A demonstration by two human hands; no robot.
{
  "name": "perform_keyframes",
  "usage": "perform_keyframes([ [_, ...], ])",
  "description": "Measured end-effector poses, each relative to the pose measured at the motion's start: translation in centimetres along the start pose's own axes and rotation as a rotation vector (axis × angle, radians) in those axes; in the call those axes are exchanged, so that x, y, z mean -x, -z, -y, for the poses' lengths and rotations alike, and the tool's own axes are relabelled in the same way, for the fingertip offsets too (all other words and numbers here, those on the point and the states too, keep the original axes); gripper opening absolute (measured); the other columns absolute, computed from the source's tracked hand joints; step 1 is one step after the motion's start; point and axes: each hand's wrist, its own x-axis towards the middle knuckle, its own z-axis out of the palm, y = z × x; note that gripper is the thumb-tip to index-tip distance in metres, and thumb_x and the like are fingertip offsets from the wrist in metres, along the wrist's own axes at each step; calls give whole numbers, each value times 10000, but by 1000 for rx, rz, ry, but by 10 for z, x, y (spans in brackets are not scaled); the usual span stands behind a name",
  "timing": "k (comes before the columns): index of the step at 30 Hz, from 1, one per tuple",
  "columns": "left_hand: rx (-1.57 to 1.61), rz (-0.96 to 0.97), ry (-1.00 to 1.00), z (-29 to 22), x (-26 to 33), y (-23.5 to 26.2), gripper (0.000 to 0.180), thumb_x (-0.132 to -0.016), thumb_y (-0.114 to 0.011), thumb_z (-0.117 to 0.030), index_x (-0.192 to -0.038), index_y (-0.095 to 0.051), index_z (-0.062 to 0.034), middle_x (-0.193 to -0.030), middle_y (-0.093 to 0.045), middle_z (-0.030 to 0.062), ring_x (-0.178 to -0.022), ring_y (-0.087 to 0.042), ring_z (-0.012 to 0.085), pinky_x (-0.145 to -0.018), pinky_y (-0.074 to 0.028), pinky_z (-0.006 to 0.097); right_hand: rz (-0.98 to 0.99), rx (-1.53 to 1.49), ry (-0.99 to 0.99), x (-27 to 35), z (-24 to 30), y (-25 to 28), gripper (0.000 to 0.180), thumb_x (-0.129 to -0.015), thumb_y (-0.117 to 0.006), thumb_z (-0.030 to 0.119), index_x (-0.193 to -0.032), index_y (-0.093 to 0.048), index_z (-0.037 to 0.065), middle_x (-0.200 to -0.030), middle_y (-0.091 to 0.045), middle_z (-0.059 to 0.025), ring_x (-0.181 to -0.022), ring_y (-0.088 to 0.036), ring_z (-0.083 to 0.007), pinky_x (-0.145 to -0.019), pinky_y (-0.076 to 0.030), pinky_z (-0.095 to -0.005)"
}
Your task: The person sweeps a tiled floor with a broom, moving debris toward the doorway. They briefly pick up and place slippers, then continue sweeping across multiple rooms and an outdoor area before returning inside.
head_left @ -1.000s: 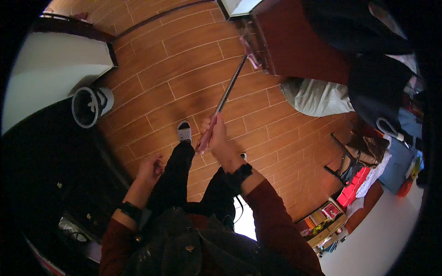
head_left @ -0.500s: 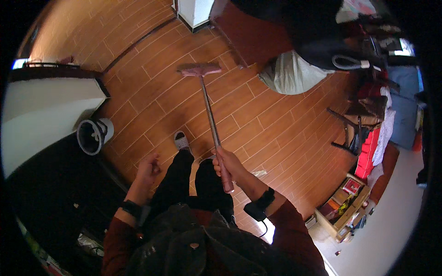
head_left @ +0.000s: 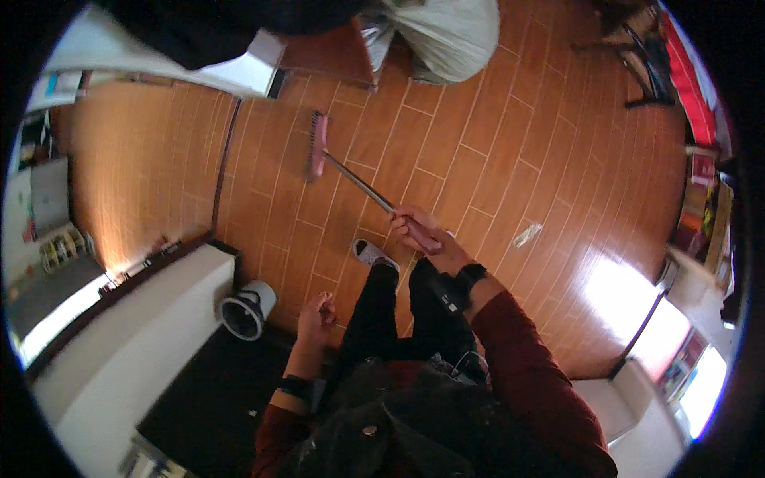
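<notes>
Grips the broom [head_left: 358,181] in the right hand [head_left: 418,223], to the right of the bin [head_left: 264,296] and farther away than it. Wraps the fingers tightly around the pink handle [head_left: 426,237], leaving its end sticking out toward the wrist. Slants the grey shaft forward and leftward, up to the pink broom head [head_left: 319,143], well beyond the bin and a little to its right. Shows dark bristles along the broom head's left edge; cannot tell about contact with the brown tiled floor [head_left: 486,175].

Hangs the left hand [head_left: 315,321] just to the right of the bin in this view, with fingers loosely curled inward; cannot tell how far closed or what, if anything, is inside. Wears a black strap [head_left: 470,276] on the right wrist. Stands in slippers, with one grey slipper [head_left: 373,254] to the right of the bin and slightly beyond it.

Shows also a white partition [head_left: 143,319] just to the left of the bin, a pale sack [head_left: 450,40] far beyond it to the right, and a pale scrap [head_left: 527,234] on the floor well to its right.
</notes>
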Motion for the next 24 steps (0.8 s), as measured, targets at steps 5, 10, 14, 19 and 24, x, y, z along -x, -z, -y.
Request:
perform_keyframes([
  [5,-119,172,-6,2,6,-65,159,-839,-551,-236,-825,-597,-85,-565,-530,12,-416,-418,117,-508,-416,298,-119,-48,178,118,26,55,205,-880,-439,231,-870,-485,31,-607,-428,14,-482,-425,-71,-366,-353,-169],
  [10,-335,226,-14,9,17,-148,165,-834,-566,-255,-822,-604,-95,-575,-538,1,-408,-415,106,-513,-426,293,-260,39,305,225,31,100,171,-876,-419,212,-832,-473,56,-567,-410,29,-413,-377,-63,-332,-311,-172],
  [14,-582,215,-54,33,31,-213,169,-832,-563,-254,-824,-603,-90,-582,-551,-5,-380,-378,101,-532,-422,314,-270,-102,374,310,-7,161,161,-869,-416,189,-810,-480,55,-543,-399,33,-430,-384,-56,-332,-311,-178],
  [19,-715,310,5,67,46,-268,163,-832,-563,-252,-818,-612,-97,-588,-563,-3,-379,-373,92,-539,-421,312,-318,-396,616,385,-80,227,73,-845,-478,121,-849,-447,55,-700,-461,-21,-506,-431,-54,-381,-354,-162],
  [24,-816,351,-3,81,56,-296,159,-824,-572,-257,-814,-608,-102,-577,-551,-6,-389,-373,85,-561,-417,316,-275,-678,751,434,-143,257,128,-845,-441,94,-967,-405,81,-754,-483,-53,-544,-449,-76,-421,-379,-174],
])
